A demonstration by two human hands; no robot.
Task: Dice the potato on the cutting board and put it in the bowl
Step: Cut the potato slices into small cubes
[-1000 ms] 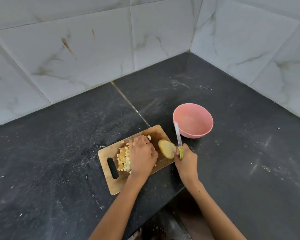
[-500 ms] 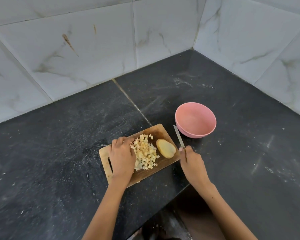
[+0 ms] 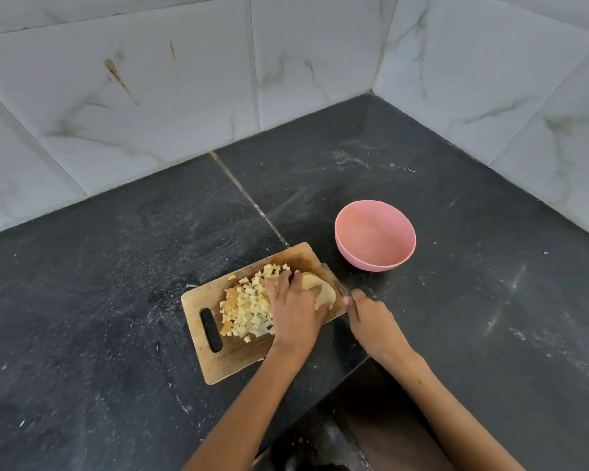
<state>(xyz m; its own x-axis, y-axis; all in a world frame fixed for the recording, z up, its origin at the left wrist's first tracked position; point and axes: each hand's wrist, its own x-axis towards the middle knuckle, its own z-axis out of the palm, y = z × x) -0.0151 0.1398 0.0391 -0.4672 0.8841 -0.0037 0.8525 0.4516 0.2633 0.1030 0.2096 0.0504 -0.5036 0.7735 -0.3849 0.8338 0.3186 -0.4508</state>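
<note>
A wooden cutting board [image 3: 218, 362] lies on the dark counter with a pile of diced potato [image 3: 247, 309] in its middle. At the board's right end sits the uncut potato half [image 3: 323, 292]. My left hand [image 3: 295, 309] grips that half from the left, fingers curled over it. My right hand [image 3: 371, 321] holds a knife [image 3: 334, 280] just right of the potato, its blade pointing away along the board's right edge. The pink bowl [image 3: 374, 232] stands empty beyond the board, to the right.
White marble-tiled walls [image 3: 184, 79] meet in a corner behind the dark stone counter [image 3: 99, 266]. The counter's front edge cuts inward just below the board, under my right wrist.
My left hand has moved from the board's left end, across the diced pile, onto the potato half. The right hand with the knife has stayed beside the board's right edge.
</note>
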